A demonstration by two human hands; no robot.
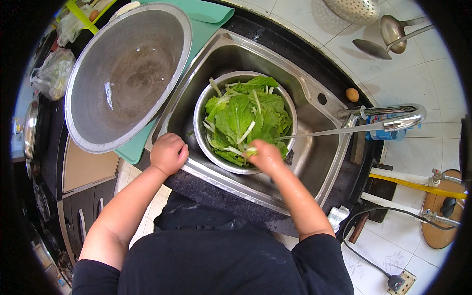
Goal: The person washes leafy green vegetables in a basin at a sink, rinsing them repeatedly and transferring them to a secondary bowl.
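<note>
A round metal bowl [198,127] stands in the stainless steel sink [313,167], heaped with green leafy vegetables [236,110] with pale stalks. My right hand [266,156] is at the bowl's near right side, its fingers closed around some leaf stalks; it is slightly blurred. Water runs from the chrome faucet [403,116] in a stream [328,132] towards the right side of the bowl. Curled into a fist, my left hand [169,153] rests on the sink's near left rim, and I see nothing in it.
Left of the sink, a large metal basin [129,81] sits over a green mat [206,18]. A potato-like round item [352,94] and a blue-labelled bottle [385,129] are near the faucet. Ladles [394,34] and a perforated skimmer [354,11] hang on the tiled wall.
</note>
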